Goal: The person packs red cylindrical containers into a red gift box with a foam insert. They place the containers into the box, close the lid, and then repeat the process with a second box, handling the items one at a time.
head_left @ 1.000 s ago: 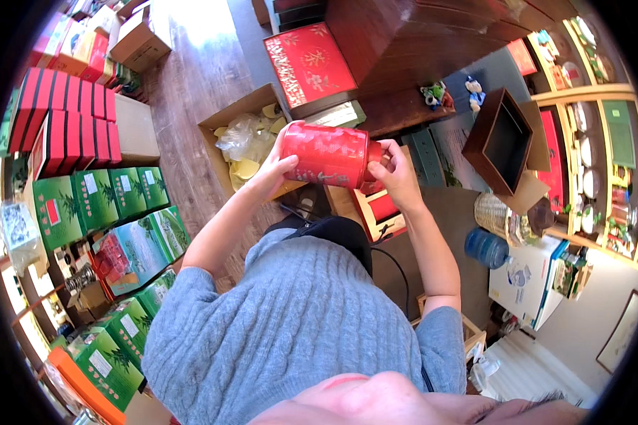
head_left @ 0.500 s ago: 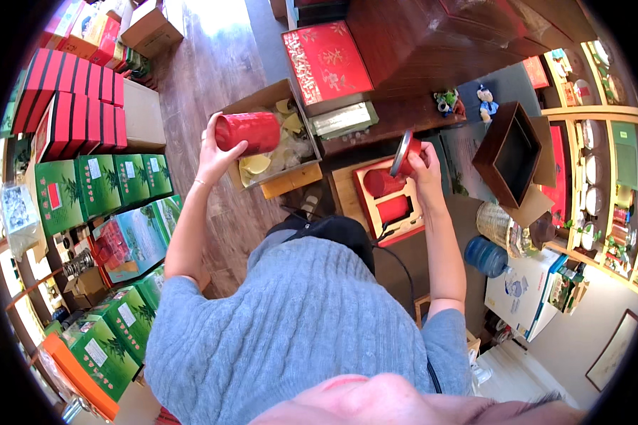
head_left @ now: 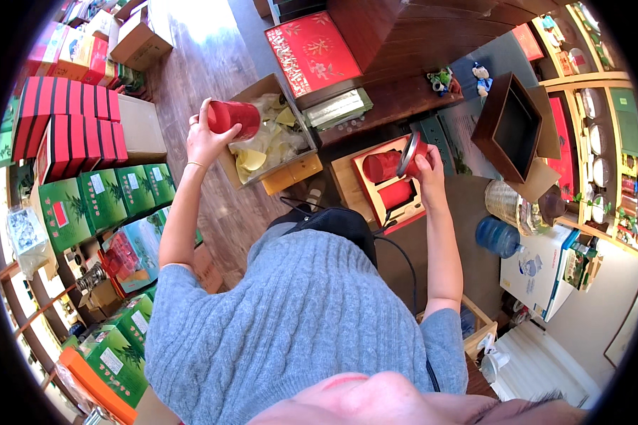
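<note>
My left hand (head_left: 205, 142) is wrapped round a red cylindrical canister (head_left: 239, 120), held on its side above the left part of an open carton (head_left: 301, 164). Crumpled clear wrapping and yellow pieces (head_left: 268, 145) fill that carton. The canister's far end and contents cannot be made out. In my right hand (head_left: 432, 177) is a red round lid (head_left: 411, 154) with a dark and silvery rim, gripped by its edge. Just below the lid lies a red gift box with a cream insert (head_left: 367, 185), holding a red canister (head_left: 379, 167) and another red canister shape (head_left: 395, 193).
A red patterned box (head_left: 312, 53) stands beyond the carton beside dark wooden furniture (head_left: 397, 42). To the right are a dark wooden tray (head_left: 507, 127) and a blue water bottle (head_left: 497, 236). Stacked red boxes (head_left: 71, 142) and green boxes (head_left: 64, 216) line the left.
My left hand has carried the canister slightly up and left and turned it, so it looks shorter. The lid in my right hand has tilted. The whole view has shifted a little.
</note>
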### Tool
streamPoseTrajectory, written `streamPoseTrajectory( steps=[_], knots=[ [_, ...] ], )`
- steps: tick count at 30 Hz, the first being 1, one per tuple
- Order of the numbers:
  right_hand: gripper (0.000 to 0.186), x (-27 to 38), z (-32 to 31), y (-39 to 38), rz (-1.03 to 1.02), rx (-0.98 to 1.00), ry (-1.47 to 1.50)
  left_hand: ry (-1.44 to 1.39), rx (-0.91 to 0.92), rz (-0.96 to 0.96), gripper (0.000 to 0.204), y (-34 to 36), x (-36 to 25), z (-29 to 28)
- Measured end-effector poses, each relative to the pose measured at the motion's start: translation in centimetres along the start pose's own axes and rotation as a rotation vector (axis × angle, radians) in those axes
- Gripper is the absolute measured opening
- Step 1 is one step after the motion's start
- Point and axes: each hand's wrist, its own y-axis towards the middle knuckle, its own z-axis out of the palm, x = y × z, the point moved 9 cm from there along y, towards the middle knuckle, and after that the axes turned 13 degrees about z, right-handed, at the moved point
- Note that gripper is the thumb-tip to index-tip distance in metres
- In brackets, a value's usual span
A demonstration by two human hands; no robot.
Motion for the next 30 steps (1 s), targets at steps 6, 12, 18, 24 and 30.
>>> streamPoseTrajectory(
  steps=[6,12,18,24,30],
  knots=[
    [0.038,-2.3,-3.8,-0.8,-0.004,-0.100,-0.038,-1.178,0.090,-0.227,0.079,-0.2,1.3,3.6],
    [0.046,-4.9,-9.5,-3.0,0.030,-0.256,-0.167,-2.256,0.484,-0.297,0.075,-2.6,-9.5,9.4],
    [0.062,-14.6,-22.6,-3.7,0.236,-0.701,-0.897,-2.139,0.870,-0.622,0.079,-8.6,-20.5,20.0],
    [0.067,-23.6,-23.5,-1.6,0.318,-0.519,-1.389,-1.789,1.285,-0.794,0.070,-15.9,-26.8,28.0],
    [0.059,-27.1,-23.4,0.0,0.095,-0.664,-1.582,-1.655,1.281,-1.020,0.056,-19.0,-29.2,35.6]
  ],
)
